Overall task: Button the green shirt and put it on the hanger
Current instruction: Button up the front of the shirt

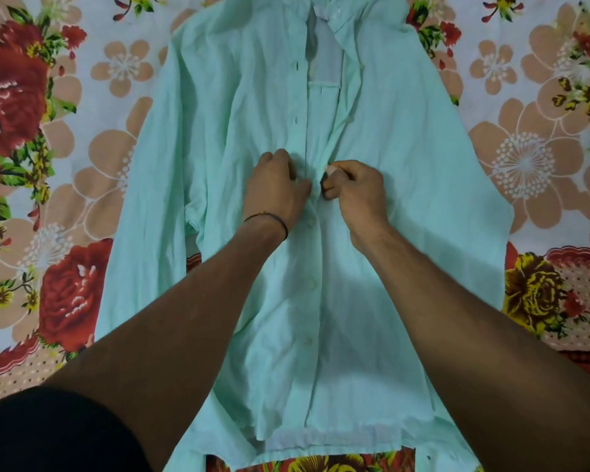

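Observation:
The pale green shirt lies flat, front up, on a flowered bedsheet, collar far from me and hem near me. Its lower front is closed, with three white buttons showing in a line below my hands. Higher up the front gapes open, with empty buttonholes along the left edge. My left hand pinches the left placket at mid-chest. My right hand pinches the right edge just opposite, fingers curled round the cloth. The two hands almost touch. No hanger shows in the head view.
The flowered bedsheet spreads out on every side of the shirt. Both sleeves lie along the shirt's sides. A dark cloth on my lap fills the lower left corner.

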